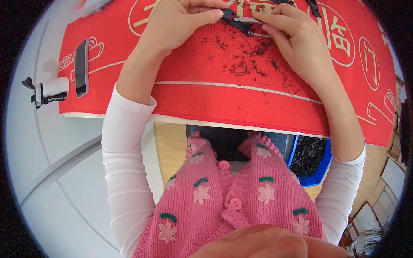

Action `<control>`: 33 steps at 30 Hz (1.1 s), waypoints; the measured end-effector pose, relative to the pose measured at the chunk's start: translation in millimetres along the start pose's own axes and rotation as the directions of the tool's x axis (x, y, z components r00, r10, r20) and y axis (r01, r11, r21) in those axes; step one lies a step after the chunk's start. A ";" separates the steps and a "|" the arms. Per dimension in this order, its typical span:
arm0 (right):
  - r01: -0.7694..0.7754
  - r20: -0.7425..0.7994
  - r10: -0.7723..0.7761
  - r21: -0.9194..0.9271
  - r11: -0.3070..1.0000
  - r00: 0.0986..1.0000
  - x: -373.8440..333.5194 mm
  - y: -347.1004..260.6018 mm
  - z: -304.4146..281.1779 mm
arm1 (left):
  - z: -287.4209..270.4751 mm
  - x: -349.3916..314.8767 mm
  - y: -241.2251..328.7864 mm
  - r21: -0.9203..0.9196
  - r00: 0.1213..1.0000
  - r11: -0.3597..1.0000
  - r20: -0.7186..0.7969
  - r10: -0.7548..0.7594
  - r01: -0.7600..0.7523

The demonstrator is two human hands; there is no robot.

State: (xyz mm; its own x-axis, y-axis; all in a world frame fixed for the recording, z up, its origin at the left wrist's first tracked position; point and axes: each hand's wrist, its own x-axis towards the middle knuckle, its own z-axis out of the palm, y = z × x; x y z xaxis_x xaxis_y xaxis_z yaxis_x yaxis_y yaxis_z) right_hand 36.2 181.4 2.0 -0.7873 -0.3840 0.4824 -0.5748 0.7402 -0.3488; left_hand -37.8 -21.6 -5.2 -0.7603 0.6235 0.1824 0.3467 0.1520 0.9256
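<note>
My left hand (pixel 180 26) is closed in a pinch at the top of the view. Its thumb and fingertips hold one end of a small black part (pixel 236 22), dark and irregular in outline. Close by on the right, my right hand (pixel 299 41) has its thumb and fingers bent together at the part's other side. A thin pale strip shows by those fingertips, too small to name. Black shreds (pixel 251 64) lie scattered over the red mat (pixel 189 99) under and in front of both hands.
A phone (pixel 81 68) lies on the mat's left side, beside a white roll-shaped thing with a black strap (pixel 53 92) at the table edge. More black pieces (pixel 316 9) lie at the far edge. Below the table edge, a blue bin (pixel 320 177) holds many black bits.
</note>
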 end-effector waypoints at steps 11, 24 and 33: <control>-0.011 0.017 0.012 -0.045 0.999 1.000 3.6 -10.9 -11.0 | -0.1 -0.5 -0.3 -0.020 1.000 1.000 0.003 0.021 -0.021; -0.006 0.040 0.012 -0.150 0.989 0.999 6.4 -6.6 -6.1 | -1.6 -1.0 0.3 -0.012 0.999 0.999 0.004 -0.049 0.049; -0.012 -0.045 0.006 -0.127 0.992 0.999 0.8 -2.3 5.6 | -0.2 -1.3 0.8 -0.077 0.995 0.992 -0.009 -0.099 0.098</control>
State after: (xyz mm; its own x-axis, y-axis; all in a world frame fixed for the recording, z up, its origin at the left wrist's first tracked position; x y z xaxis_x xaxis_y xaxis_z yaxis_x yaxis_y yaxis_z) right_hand 35.7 176.3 -1.3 -0.7802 -0.3543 0.5155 -0.5324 0.8088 -0.2498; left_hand -36.6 -22.4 -4.6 -0.7958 0.5983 0.0933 0.2277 0.1529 0.9617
